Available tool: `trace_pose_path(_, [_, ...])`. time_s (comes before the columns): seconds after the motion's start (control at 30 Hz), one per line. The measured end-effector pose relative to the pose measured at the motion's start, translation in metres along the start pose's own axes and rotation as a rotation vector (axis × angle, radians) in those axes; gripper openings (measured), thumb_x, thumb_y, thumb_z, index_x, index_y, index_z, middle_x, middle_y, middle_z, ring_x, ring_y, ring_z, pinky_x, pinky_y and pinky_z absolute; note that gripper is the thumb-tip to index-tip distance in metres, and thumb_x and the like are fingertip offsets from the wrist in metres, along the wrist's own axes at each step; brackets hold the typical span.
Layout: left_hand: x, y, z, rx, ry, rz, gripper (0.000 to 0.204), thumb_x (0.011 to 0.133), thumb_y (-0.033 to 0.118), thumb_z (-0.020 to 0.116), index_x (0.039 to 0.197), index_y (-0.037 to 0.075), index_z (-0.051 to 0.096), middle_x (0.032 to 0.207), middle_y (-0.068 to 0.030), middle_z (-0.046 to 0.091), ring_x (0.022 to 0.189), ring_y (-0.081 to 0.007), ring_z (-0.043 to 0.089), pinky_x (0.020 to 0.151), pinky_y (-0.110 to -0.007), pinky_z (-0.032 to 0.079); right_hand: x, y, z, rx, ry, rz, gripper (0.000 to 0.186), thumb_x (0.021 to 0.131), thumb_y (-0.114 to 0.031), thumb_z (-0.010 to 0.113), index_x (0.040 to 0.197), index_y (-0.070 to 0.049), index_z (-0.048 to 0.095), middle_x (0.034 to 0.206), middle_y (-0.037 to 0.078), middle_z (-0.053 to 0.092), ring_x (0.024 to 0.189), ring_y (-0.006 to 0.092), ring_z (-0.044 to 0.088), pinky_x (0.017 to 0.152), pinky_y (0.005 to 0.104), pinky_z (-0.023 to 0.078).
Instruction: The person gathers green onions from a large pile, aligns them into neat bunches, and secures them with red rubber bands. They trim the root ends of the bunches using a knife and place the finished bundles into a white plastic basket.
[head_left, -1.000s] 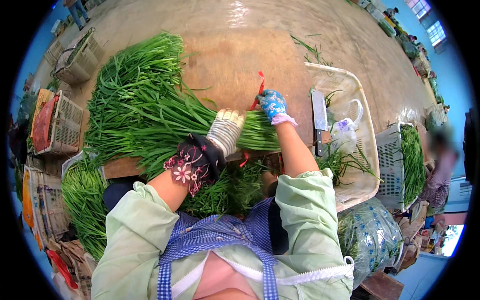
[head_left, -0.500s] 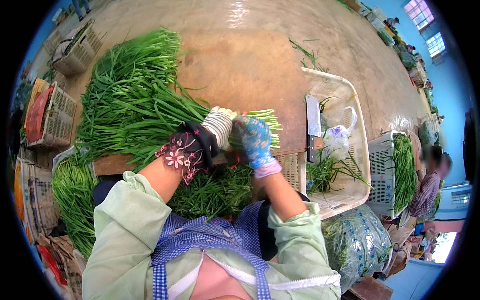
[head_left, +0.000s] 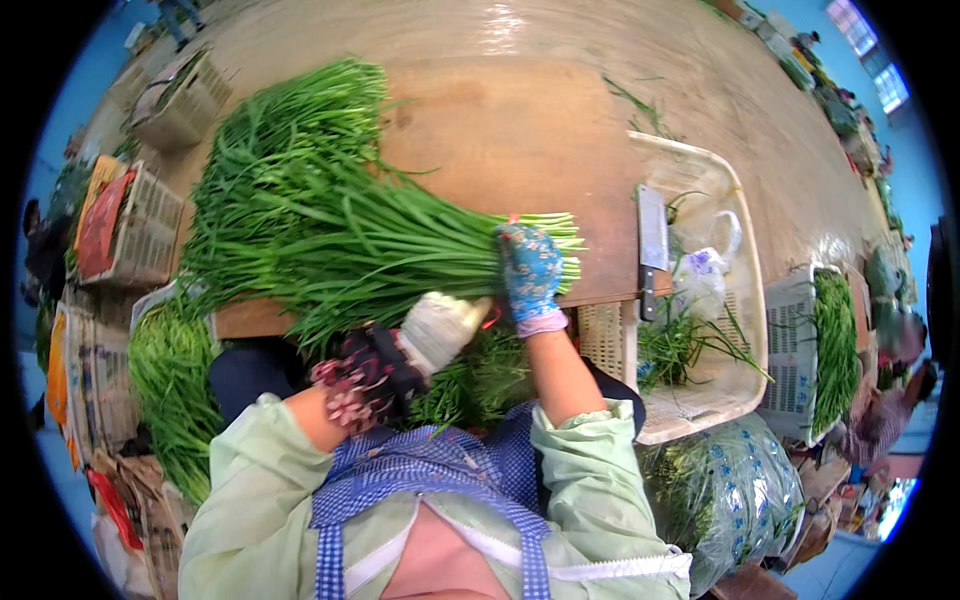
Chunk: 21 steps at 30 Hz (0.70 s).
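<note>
A large bundle of garlic chives (head_left: 400, 240) lies across the wooden board, cut pale ends to the right, leaves to the left. My right hand (head_left: 530, 268), in a blue flowered glove, is closed round the bundle near its pale ends. A bit of red tie (head_left: 514, 218) shows at the top of the bundle, beside that hand. Below the bundle, at the board's near edge, my left hand (head_left: 445, 328), in a whitish glove, has its fingers pressed together at a red tie end (head_left: 491, 317). The leaf pile (head_left: 290, 140) lies loose behind on the left.
A cleaver (head_left: 652, 240) rests at the right edge of the wooden board (head_left: 500, 130). Beside it stands a white basket (head_left: 750, 300) with a plastic bag and loose leaves. More greens fill crates on both sides, and a wrapped bale (head_left: 725, 500) sits at lower right.
My left hand has come off the bundle and down toward me, its fingers now at the red tie end. My right hand stays round the stems. The whole view has shifted slightly.
</note>
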<state>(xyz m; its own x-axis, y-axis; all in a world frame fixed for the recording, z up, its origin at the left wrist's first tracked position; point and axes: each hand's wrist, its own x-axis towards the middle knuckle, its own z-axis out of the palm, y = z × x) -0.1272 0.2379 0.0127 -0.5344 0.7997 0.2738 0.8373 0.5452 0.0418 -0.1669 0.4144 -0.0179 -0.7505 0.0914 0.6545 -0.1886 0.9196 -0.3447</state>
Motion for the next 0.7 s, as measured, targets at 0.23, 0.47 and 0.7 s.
trace_pose_path(0.23, [0.018,0.012,0.048,-0.102,-0.067,0.094,0.016,0.075,0.021,0.051,0.071,0.007,0.057,0.066,-0.0078,0.058,0.065,-0.0241,0.060,0.058,-0.038,0.045,-0.004,0.004,0.005,0.003,-0.042,-0.007,0.009,0.079,-0.015,0.062,0.087,-0.014,0.066,0.085,0.006,0.066,0.077,0.0254,0.060,0.071,0.0377,0.047])
trace_pose_path(0.47, [0.030,0.012,0.040,-0.013,0.202,0.071,0.012,0.070,0.022,0.052,0.068,0.011,0.056,0.069,-0.0037,0.055,0.071,-0.0207,0.058,0.060,-0.034,0.044,-0.003,0.007,0.004,0.022,-0.032,0.066,0.009,0.080,-0.019,0.067,0.077,-0.011,0.065,0.067,0.008,0.061,0.062,0.0259,0.056,0.058,0.0370,0.044])
trace_pose_path(0.7, [0.053,0.004,-0.002,-0.024,0.492,-0.095,0.014,0.070,0.021,0.054,0.078,0.013,0.063,0.103,-0.0093,0.063,0.113,-0.0290,0.053,0.106,-0.058,0.023,0.020,-0.012,-0.025,0.281,-0.173,0.441,0.017,0.084,-0.020,0.061,0.086,-0.003,0.063,0.072,0.015,0.064,0.063,0.0284,0.061,0.058,0.0372,0.046])
